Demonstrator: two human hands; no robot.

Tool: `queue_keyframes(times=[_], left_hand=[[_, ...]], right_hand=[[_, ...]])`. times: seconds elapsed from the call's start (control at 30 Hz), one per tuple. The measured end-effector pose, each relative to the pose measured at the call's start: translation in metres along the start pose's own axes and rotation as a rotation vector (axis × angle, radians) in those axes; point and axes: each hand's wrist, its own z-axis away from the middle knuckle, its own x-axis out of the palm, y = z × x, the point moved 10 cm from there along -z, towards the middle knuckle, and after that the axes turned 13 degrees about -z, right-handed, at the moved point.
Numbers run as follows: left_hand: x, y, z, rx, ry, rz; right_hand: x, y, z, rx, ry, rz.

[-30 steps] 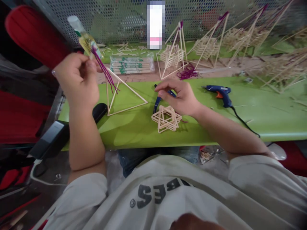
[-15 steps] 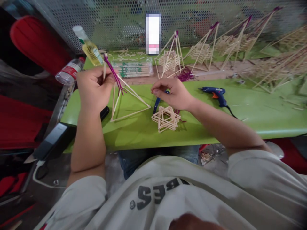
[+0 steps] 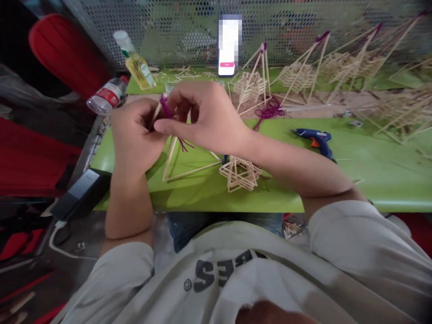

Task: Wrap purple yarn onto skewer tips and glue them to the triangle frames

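My left hand [image 3: 135, 135] is closed around the top of a pyramid frame of thin wooden sticks [image 3: 192, 171], whose base rests on the green tabletop. Purple yarn [image 3: 164, 104] is wrapped at the peak, its loose ends hanging below my fingers. Reaching across, my right hand [image 3: 209, 117] has its fingers curled at the yarn by the peak; its fingertips are partly hidden. Just in front of my right wrist lies a star-shaped stack of sticks [image 3: 240, 174]. Behind it, a blue tool is mostly covered by that hand.
A blue glue gun [image 3: 315, 138] lies to the right. Finished stick pyramids [image 3: 251, 85] line the back beside a purple yarn heap [image 3: 270, 109]. A lit phone [image 3: 227, 54] leans on the mesh panel. At the back left are a yellow-liquid bottle [image 3: 141, 69] and a tipped water bottle [image 3: 108, 95].
My right hand has moved left, from above the star stack to the yarn at the pyramid's peak. My left hand keeps its hold. The whole view has shifted slightly.
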Motion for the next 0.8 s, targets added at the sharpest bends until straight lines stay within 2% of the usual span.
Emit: queue_keyframes(times=[0.13,0.23,0.3,0.5,0.6,0.8], left_hand=[[-0.012,-0.003,-0.002,0.032,-0.070,0.038],[-0.012,-0.009,0.001,0.005,-0.153,0.096],[-0.011,-0.014,0.004,-0.019,-0.181,0.068],[-0.009,-0.019,0.005,-0.048,-0.139,0.077],[-0.011,-0.014,0.002,-0.017,-0.100,0.087],[-0.014,-0.007,0.003,-0.030,-0.109,0.029]], right_hand=[[0.014,-0.003,-0.024,-0.042,-0.113,0.044],[0.018,0.004,-0.031,-0.053,-0.221,0.023],[0.016,0.008,-0.032,-0.069,-0.247,-0.004],[0.010,0.018,-0.032,-0.068,-0.225,-0.087],[0.008,0.019,-0.031,-0.100,-0.209,-0.106],[-0.005,0.015,-0.027,-0.146,-0.162,-0.118]])
